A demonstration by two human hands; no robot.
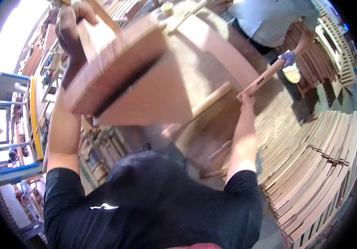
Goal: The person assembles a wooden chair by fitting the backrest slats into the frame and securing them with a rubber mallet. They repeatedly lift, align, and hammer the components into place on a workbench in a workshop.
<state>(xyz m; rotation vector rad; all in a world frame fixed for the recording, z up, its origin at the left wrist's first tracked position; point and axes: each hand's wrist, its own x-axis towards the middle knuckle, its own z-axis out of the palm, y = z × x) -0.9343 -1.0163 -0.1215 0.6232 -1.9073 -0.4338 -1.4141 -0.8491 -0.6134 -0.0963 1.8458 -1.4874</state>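
Upper left, the left hand (71,27) was curled firmly around a blurred wooden block (116,69); right of center, the right hand (247,99) was closed on a rail (269,74), its upper end in a co-worker's gloved hand (287,59).

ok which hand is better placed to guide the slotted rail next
Likely the right hand: it is at the near end of the rail, opposite a co-worker's gloved hand. The left hand holds the large wooden piece.

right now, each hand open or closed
Left hand: closed, holding the large wooden piece.
Right hand: closed on the near end of the slotted wooden rail.
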